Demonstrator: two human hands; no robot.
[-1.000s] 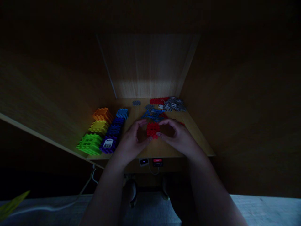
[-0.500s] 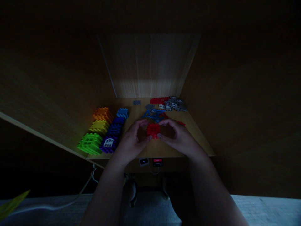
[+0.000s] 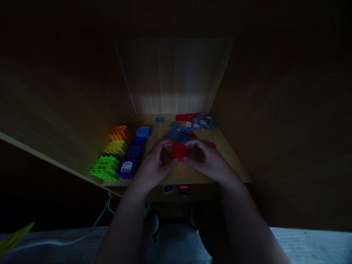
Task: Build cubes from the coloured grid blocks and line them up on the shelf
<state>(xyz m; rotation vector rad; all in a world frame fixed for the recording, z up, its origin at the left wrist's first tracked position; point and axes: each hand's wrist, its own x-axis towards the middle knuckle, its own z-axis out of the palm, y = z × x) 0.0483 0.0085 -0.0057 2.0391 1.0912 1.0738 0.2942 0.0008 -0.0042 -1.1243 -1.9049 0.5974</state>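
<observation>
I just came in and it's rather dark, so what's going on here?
A person's left hand and right hand hold a red block between them, over a wooden board. Blue pieces lie just beyond it, with a heap of grey pieces farther back on the right. Coloured blocks stand to the left.

Left hand [image 3: 156, 162] and right hand [image 3: 210, 159] curve inward.

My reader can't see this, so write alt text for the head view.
A person's left hand and right hand hold a red toothed block between them in a dim wooden compartment. Colorful blocks stand at left; loose blue pieces and a gray heap lie beyond the hands.
</observation>
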